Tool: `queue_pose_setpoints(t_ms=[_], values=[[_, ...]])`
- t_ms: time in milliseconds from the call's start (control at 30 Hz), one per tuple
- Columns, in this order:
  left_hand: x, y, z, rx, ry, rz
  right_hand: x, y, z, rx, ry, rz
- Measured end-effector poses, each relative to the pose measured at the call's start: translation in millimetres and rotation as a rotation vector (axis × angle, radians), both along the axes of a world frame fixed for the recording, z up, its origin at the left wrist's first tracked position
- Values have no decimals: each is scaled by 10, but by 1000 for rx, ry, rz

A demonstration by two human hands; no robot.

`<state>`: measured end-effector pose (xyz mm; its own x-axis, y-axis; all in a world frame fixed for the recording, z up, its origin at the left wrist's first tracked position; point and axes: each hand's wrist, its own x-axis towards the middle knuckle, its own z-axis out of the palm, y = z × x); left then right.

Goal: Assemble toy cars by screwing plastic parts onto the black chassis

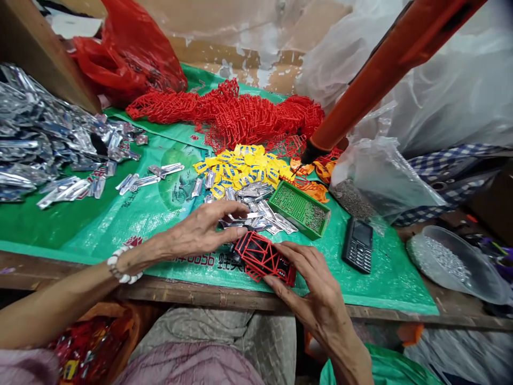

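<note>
My right hand [310,280] grips the right end of a toy vehicle [264,256], which has a red lattice frame over a black body. It lies tilted just above the table's front edge. My left hand [208,224], with a beaded bracelet at the wrist, is at the vehicle's left end. Its thumb tip is close to or touching the frame. The left fingers are bent and apart from the thumb, over a heap of small silver strips [262,208]; whether they touch a strip is unclear. Behind lies a pile of yellow printed pieces [244,166].
A green tray [276,200] of small screws stands beside the strips, below an orange-red hanging power screwdriver [360,85]. Red lattice frames [240,115] pile behind. Silver packets [52,133] cover the left. A phone [358,245] and a clear bowl [425,262] sit right.
</note>
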<state>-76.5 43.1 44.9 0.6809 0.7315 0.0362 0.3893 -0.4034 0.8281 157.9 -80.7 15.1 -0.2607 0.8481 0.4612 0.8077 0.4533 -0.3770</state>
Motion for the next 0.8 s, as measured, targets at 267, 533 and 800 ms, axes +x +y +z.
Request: queue_pose_setpoints(t_ms=[267, 533, 800], values=[[87, 23, -210, -592, -230, -48, 25, 55, 41, -61, 29, 42], [112, -8, -246, -855, -417, 86, 41, 92, 13, -91, 79, 27], [72, -26, -237, -879, -397, 44, -58, 60, 79, -95, 68, 12]])
